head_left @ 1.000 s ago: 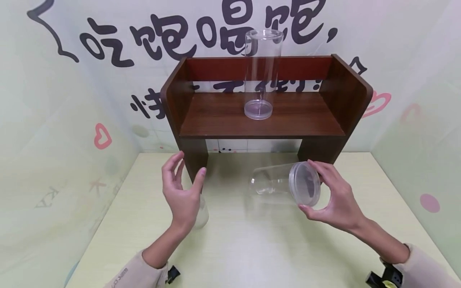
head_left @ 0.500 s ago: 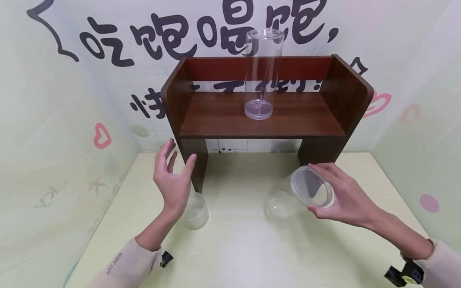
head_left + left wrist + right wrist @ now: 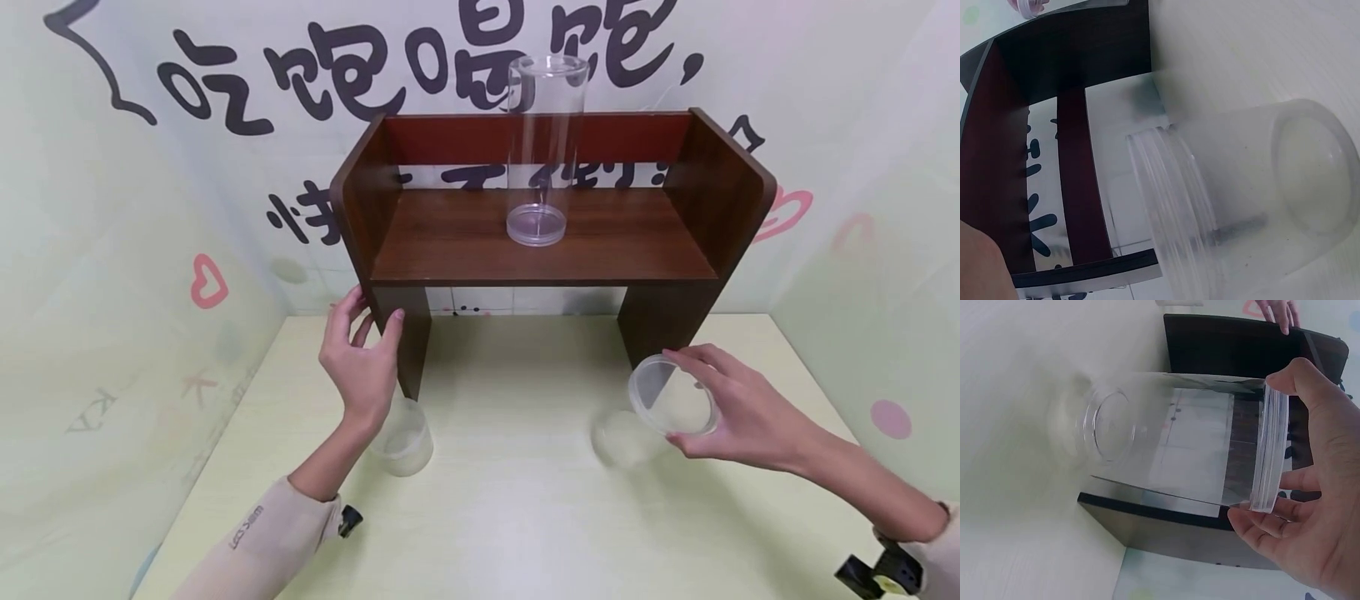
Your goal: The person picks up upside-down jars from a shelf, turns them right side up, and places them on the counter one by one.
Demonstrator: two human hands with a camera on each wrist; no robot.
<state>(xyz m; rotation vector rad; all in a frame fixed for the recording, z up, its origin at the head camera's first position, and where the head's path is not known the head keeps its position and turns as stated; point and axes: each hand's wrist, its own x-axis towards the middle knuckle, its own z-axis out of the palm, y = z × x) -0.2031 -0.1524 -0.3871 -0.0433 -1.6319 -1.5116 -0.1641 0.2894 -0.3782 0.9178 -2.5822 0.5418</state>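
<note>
My right hand grips a clear plastic jar by its round lid, thumb on one side and fingers on the other. The jar's see-through body points down toward the table; whether its base touches the tabletop I cannot tell. My left hand holds nothing, its fingers loosely bent beside the left side panel of a brown wooden shelf. Whether the fingertips touch that panel is unclear. Close by the left wrist, a shorter translucent lidded container stands on the table; the left wrist view shows this container large.
On the shelf's upper board stands a tall clear cylinder. The shelf's right side panel is just behind the right hand. Pale table lies below, and printed cloth walls enclose the back and sides.
My right hand has moved right and tilted the jar from nearly sideways to lid-up, base lower. My left hand has shifted slightly left and up, uncovering more of the short container.
</note>
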